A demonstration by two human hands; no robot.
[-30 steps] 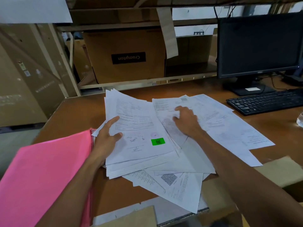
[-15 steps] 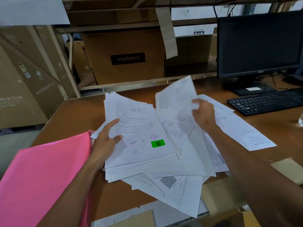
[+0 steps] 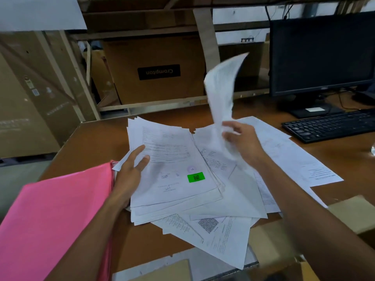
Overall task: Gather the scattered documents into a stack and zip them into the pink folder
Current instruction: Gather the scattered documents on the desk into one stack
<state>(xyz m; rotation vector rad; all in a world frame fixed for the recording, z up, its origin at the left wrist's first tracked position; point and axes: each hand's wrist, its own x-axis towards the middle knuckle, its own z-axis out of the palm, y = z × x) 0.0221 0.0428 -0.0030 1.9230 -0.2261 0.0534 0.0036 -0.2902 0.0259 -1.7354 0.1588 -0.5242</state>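
Here, brown desk (image 3: 97,138), scattered documents (image 3: 223,199), monitor (image 3: 322,53), shelved boxes (image 3: 154,69).

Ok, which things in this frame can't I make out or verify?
Head view, the only one:
- Lifted sheet: motion blur, print unreadable; how many sheets the right hand holds is unclear.
- Pink folder: cut off by the left and bottom edges, left forearm across it; zip not visible.
- Lower papers: covered by the stack under the left hand.
- Keyboard: cut off at right.
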